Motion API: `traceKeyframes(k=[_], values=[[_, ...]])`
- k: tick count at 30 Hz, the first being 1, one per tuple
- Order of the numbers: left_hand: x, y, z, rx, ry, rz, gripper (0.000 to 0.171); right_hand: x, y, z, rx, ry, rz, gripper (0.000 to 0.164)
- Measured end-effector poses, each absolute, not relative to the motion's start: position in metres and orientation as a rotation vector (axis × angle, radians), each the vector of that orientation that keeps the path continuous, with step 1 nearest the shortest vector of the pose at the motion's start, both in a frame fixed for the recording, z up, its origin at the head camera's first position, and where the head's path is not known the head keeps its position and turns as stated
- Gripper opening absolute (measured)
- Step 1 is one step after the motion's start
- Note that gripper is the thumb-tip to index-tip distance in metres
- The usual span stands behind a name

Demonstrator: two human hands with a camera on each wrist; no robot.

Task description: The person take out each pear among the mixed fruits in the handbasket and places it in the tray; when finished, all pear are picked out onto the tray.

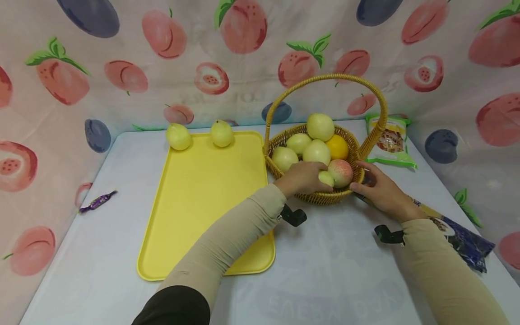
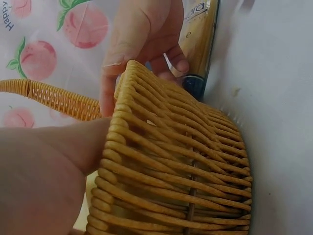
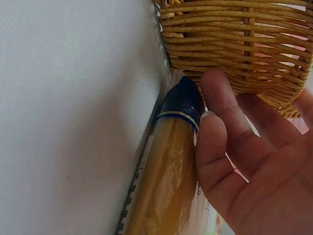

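Note:
A wicker basket (image 1: 321, 197) with a tall arched handle holds several pale green pears (image 1: 317, 152), an orange (image 1: 337, 147) and a pink-yellow peach (image 1: 340, 173). My left hand (image 1: 304, 177) reaches over the near rim, its fingers and thumb round a pear (image 1: 326, 179) beside the peach. In the left wrist view the rim hides those fingertips. At the basket's right side, my right hand (image 1: 382, 189) touches the wicker with loosely extended fingers. Close below this hand lies a long clear packet (image 3: 171, 161) of yellow sticks with a dark blue end.
A yellow tray (image 1: 203, 194) lies left of the basket, with two pears (image 1: 221, 133) (image 1: 178, 136) at its far edge. A green snack bag (image 1: 391, 140) is behind right. The packet's blue printed part (image 1: 463, 239) extends under my right forearm. A purple wrapped candy (image 1: 97, 201) lies far left.

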State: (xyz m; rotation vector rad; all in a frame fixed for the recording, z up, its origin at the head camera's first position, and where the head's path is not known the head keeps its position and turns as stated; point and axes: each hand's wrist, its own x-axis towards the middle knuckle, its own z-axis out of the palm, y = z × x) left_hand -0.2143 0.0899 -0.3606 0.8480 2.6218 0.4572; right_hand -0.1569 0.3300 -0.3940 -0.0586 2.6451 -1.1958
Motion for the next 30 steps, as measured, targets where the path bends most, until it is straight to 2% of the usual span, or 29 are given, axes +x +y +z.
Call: traceKeyframes(k=[19, 30], values=[[-0.218, 0.088, -0.362, 0.799, 2.589, 0.606, 0.06, -0.155, 0.327, -0.391, -0.046, 2.667, -1.182, 0.088], [-0.216, 0.069, -0.345, 0.772, 2.512, 0.826, 0.06, -0.155, 0.325, -0.389, -0.02, 2.649, -1.171, 0.091]])
